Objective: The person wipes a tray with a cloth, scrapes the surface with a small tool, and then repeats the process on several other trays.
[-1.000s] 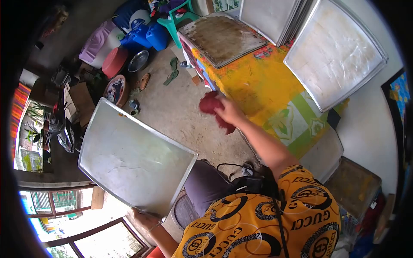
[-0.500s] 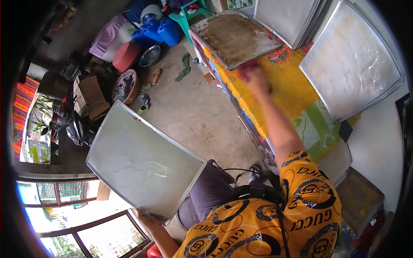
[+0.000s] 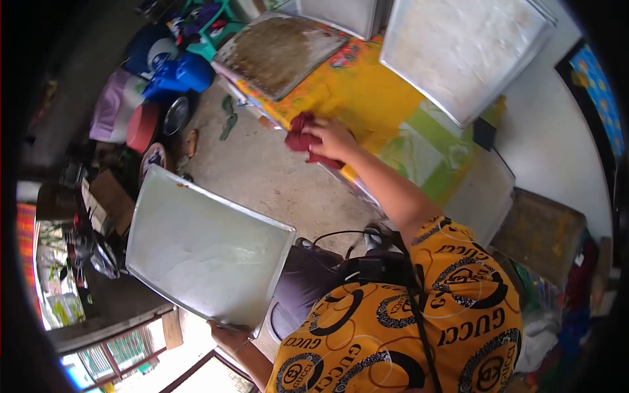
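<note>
My left hand [image 3: 230, 337] grips the lower edge of a metal baking tray [image 3: 203, 245], which is tilted up beside my leg with its pale, smooth face toward me. A small brown spot marks the tray's top rim. In my right hand [image 3: 333, 139] is a bunched dark red cloth [image 3: 303, 137], held over the near edge of the table, apart from the tray. The fingers of my right hand are curled on the cloth; the left fingers are partly hidden behind the tray.
The table has a yellow and green cover [image 3: 386, 98]. A browned tray [image 3: 278, 52] lies at its far end, and pale trays [image 3: 458, 52] lean against the wall. Another stained tray [image 3: 540, 226] stands at right. Blue jugs [image 3: 177, 75], a red basin [image 3: 142, 128] and slippers [image 3: 228, 118] are on the floor.
My right hand has drawn the red cloth back from the table's far part toward the tray. The view has turned right; my left hand still holds the tray.
</note>
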A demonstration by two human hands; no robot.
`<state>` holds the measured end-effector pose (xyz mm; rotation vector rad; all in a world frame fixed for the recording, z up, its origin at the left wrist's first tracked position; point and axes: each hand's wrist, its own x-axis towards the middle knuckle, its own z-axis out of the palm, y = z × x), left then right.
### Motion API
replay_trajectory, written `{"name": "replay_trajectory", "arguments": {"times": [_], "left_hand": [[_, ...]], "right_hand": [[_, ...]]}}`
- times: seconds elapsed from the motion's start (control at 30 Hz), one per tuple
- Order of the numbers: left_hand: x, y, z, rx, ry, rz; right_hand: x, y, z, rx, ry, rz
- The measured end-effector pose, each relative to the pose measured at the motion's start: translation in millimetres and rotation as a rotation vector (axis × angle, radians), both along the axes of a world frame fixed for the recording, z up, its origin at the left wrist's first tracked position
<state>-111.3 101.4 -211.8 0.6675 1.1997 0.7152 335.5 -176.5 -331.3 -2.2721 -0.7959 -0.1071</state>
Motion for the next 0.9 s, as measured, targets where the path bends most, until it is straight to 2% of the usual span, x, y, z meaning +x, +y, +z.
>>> {"name": "replay_trajectory", "arguments": {"times": [0.1, 0.17, 0.23, 0.37, 0.4, 0.43, 0.5, 0.57, 0.63, 0.7, 0.77, 0.83, 0.9], "left_hand": [[-8.0, 14.0, -9.5, -0.039, -0.019, 0.029], [-14.0, 22.1, -13.2, -0.043, -0.021, -0.036], [-13.7, 22.8, -10.3, -0.053, -0.074, -0.136], [-0.4, 27.5, -16.6, -0.066, -0.127, -0.252], [17.4, 29.4, -33.5, -0.021, -0.137, -0.293], [25.2, 35.1, -43.9, -0.099, -0.216, -0.306], [63.1, 1.4, -29.8, -0.103, -0.065, -0.333], [86.8, -16.5, -30.0, -0.200, -0.072, -0.360], [115.6, -34.6, -44.6, -0.147, -0.148, -0.409], [135.4, -46.9, -65.7, -0.259, -0.298, -0.529], [156.9, -76.6, -79.7, -0.239, -0.325, -0.568], [182.2, -124.4, -64.6, -0.236, -0.236, -0.525], [207.2, -142.1, -83.1, -0.361, -0.242, -0.507]], "right_hand": [[-83.6, -58.9, 1.9, -0.030, -0.052, 0.051], [-140.8, -111.7, 12.8, -0.085, -0.042, 0.051], [-205.3, -165.2, 34.1, -0.129, 0.008, -0.003], [-313.5, -262.8, 38.4, -0.241, 0.097, -0.271], [-320.7, -289.1, 21.0, -0.293, 0.143, -0.331], [-334.9, -308.4, 11.2, -0.345, 0.185, -0.391], [-349.5, -327.7, 22.9, -0.330, 0.316, -0.566], [-364.0, -337.4, 34.0, -0.305, 0.392, -0.685], [-357.0, -335.9, 40.2, -0.259, 0.369, -0.755], [-353.2, -335.9, 42.3, -0.241, 0.307, -0.751], [-351.8, -334.8, 43.0, -0.209, 0.275, -0.747], [-343.6, -336.6, 48.6, -0.168, 0.251, -0.748], [-334.4, -337.4, 56.2, -0.059, 0.195, -0.744]]}}
